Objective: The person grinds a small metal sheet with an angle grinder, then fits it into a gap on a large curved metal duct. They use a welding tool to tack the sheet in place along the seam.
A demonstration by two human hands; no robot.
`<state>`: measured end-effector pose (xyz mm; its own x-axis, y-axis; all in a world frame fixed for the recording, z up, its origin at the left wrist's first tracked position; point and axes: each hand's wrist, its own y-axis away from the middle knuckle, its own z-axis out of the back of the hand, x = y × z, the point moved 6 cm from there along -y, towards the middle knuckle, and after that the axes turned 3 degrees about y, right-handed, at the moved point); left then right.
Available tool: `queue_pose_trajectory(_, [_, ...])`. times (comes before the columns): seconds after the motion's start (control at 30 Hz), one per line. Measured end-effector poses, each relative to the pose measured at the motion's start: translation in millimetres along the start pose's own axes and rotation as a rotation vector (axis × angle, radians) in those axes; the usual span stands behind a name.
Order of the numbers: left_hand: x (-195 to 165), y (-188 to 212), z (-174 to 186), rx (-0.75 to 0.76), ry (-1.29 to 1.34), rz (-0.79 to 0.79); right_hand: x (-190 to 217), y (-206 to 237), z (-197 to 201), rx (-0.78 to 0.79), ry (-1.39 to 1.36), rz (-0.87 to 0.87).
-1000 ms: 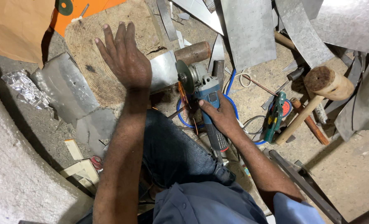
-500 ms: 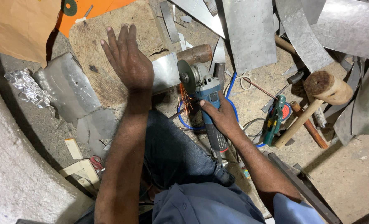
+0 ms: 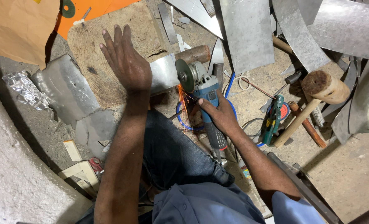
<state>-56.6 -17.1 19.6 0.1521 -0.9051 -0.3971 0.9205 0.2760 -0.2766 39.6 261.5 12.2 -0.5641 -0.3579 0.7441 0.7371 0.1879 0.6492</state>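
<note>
Angle grinders showing: one (image 3: 203, 89)
Wooden mallets lying: one (image 3: 317, 93)
Hands working: two, left hand (image 3: 126, 62), right hand (image 3: 219, 114)

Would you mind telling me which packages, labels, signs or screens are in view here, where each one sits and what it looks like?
Brown paper bag: top left corner, crumpled, plain tan.
Orange sheet: top edge beside the bag, flat, bright orange, with a green disc lying on it.
Small label: on the floor beside the right forearm, tiny, multicoloured, too small to make out.
No signs or screens in view.
</note>
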Motion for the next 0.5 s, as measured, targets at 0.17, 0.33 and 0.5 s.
queue_pose_trajectory(0.17, [-2.1,-1.0,0.6,-0.011,-0.008,0.002,0.9,-3.0,1.2,0.008,0.012,-0.043])
queue_pose_trajectory(0.33, [-1.5,-1.5,-1.4,-0.004,-0.035,0.008,3.7,-2.4,0.8,0.015,-0.009,-0.021])
queue_pose_trajectory(0.5, [-1.0,-0.7,-2.5,-0.011,-0.031,0.009,1.0,-2.9,2.0,0.005,0.033,-0.025])
